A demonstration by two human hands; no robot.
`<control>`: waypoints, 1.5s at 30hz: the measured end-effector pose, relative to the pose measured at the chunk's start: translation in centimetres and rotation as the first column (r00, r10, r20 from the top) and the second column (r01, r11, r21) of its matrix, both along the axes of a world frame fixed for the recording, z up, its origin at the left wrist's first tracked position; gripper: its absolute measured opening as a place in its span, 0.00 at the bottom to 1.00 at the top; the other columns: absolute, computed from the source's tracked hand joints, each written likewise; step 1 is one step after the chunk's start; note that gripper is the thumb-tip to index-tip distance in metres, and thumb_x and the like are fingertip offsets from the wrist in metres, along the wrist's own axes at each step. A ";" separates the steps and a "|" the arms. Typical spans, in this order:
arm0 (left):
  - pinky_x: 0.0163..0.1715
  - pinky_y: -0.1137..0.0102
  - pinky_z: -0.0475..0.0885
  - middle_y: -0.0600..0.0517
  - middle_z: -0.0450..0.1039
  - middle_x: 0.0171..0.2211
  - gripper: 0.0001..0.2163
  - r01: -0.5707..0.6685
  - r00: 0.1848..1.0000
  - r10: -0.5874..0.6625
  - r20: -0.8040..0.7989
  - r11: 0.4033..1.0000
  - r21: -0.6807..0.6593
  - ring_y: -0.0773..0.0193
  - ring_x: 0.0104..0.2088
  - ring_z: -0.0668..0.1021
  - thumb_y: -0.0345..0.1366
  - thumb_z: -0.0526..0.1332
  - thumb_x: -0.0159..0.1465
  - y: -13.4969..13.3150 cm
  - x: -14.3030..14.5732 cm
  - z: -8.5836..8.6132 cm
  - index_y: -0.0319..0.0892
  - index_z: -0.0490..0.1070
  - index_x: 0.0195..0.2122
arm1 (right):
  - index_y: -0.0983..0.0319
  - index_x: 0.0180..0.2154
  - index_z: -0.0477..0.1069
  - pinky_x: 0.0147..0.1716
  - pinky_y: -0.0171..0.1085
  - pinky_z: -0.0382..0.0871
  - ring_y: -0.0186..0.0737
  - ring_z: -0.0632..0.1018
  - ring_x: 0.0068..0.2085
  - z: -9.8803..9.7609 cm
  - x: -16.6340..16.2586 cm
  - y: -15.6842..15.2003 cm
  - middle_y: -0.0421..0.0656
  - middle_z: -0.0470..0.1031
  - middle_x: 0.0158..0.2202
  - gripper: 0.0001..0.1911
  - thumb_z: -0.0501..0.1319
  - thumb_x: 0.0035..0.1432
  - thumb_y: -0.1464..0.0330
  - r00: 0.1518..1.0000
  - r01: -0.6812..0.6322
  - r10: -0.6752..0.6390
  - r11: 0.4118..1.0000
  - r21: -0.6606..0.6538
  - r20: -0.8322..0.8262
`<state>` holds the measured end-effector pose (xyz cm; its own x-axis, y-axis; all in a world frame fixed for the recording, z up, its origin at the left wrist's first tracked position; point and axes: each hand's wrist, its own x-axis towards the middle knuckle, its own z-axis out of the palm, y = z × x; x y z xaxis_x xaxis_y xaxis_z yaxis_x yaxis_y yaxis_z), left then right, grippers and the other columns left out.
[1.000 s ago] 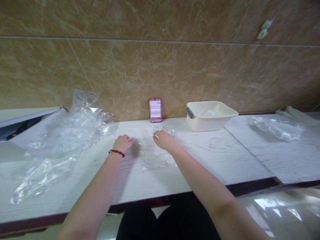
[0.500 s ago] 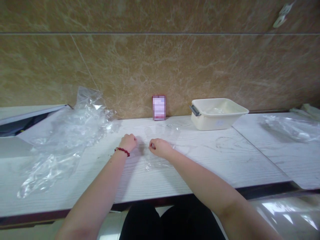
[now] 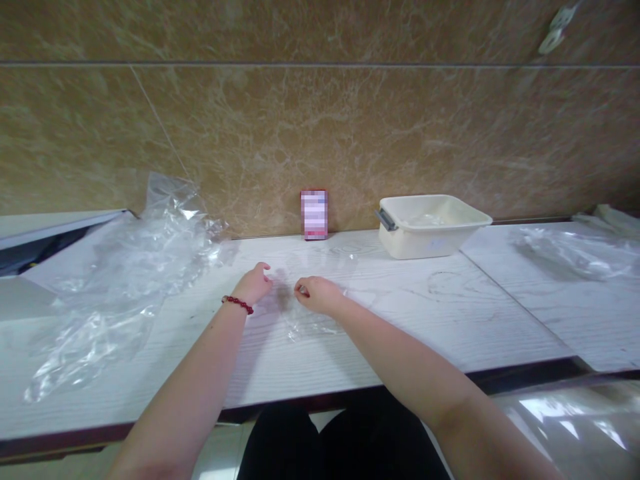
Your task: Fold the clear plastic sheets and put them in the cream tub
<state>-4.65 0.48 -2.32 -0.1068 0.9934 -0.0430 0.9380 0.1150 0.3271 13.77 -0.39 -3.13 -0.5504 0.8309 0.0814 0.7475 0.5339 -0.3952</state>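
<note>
As the right hand (image 3: 317,295) has slid leftward, it pinches thin, crinkled clear film (image 3: 313,321); left hand (image 3: 253,285) curls loosely, grip unclear.

clear plastic bag (image 3: 313,313), flat on table, btwn hands

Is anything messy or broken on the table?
Nothing looks broken or spilled. The only untidy thing is the big crumpled clear plastic heaped on the left of the table. The left hand and right hand touch a small clear sheet in the middle.
</note>
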 end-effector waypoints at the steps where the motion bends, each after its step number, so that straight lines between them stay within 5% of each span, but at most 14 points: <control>1: 0.31 0.72 0.65 0.48 0.72 0.32 0.17 -0.010 1.000 0.009 0.014 1.000 0.028 0.62 0.32 0.74 0.34 0.52 0.53 0.0 0.0 0.1 0.40 0.59 0.44 | 0.58 0.36 0.69 0.25 0.29 0.58 0.33 0.72 0.31 0.0 0.0 0.0 0.41 0.72 0.32 0.12 0.51 0.52 0.64 1.000 0.002 -0.002 1.000 -0.007 -0.001; 12: 0.24 0.74 0.67 0.53 0.67 0.30 0.14 -0.035 0.926 -0.082 0.370 0.954 0.299 0.68 0.25 0.75 0.36 0.51 0.55 -0.7 1.4 1.5 0.42 0.57 0.43 | 0.60 0.38 0.67 0.29 0.30 0.60 0.32 0.70 0.29 -0.6 0.0 0.3 0.41 0.71 0.31 0.12 0.52 0.51 0.67 0.986 0.002 0.004 0.999 0.038 -0.167; 21: 0.27 0.72 0.70 0.55 0.64 0.30 0.14 0.141 0.785 -0.304 0.540 0.936 0.322 0.67 0.28 0.75 0.39 0.53 0.55 -1.4 3.5 1.0 0.43 0.57 0.42 | 0.59 0.51 0.51 0.34 0.31 0.63 0.29 0.69 0.30 -0.6 -0.2 0.4 0.43 0.64 0.47 0.28 0.55 0.48 0.73 0.905 0.016 -0.006 1.000 0.021 -0.425; 27: 0.31 0.70 0.71 0.53 0.65 0.31 0.13 0.137 0.663 -0.326 0.674 0.938 0.318 0.68 0.31 0.75 0.41 0.51 0.56 -1.4 3.8 1.1 0.42 0.57 0.40 | 0.59 0.51 0.54 0.31 0.29 0.63 0.27 0.68 0.27 -0.9 0.2 1.1 0.38 0.69 0.36 0.30 0.52 0.44 0.80 0.900 -0.037 0.029 0.999 -0.011 -0.435; 31: 0.26 0.71 0.69 0.53 0.67 0.28 0.10 0.131 0.836 -0.239 0.493 0.961 0.244 0.67 0.27 0.73 0.41 0.50 0.56 -0.9 2.2 1.1 0.41 0.61 0.34 | 0.62 0.34 0.69 0.35 0.28 0.61 0.29 0.68 0.32 -0.8 0.7 1.7 0.40 0.68 0.32 0.15 0.51 0.45 0.80 0.933 -0.022 0.043 0.998 0.065 -0.358; 34: 0.26 0.72 0.67 0.53 0.69 0.26 0.09 0.264 0.910 -0.298 0.287 0.953 0.151 0.67 0.26 0.72 0.39 0.50 0.55 -0.6 1.1 1.0 0.42 0.64 0.31 | 0.62 0.29 0.71 0.37 0.28 0.60 0.30 0.68 0.35 -0.5 0.9 1.7 0.41 0.67 0.33 0.12 0.52 0.47 0.79 0.956 -0.002 0.026 0.997 0.081 -0.294; 45: 0.46 0.67 0.59 0.48 0.66 0.42 0.19 0.629 0.777 -0.624 -0.081 0.762 0.153 0.62 0.44 0.67 0.49 0.54 0.53 0.4 -0.1 -0.1 0.46 0.69 0.42 | 0.59 0.29 0.73 0.44 0.33 0.56 0.32 0.69 0.37 -0.8 1.6 2.7 0.40 0.70 0.31 0.11 0.55 0.48 0.77 0.988 -0.035 0.050 0.994 0.108 -0.147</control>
<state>-4.76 0.89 -2.44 0.5431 0.8313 0.1181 0.7899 -0.5535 0.2638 15.39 2.36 -3.92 -0.5603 0.7894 0.2508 0.6602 0.6084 -0.4403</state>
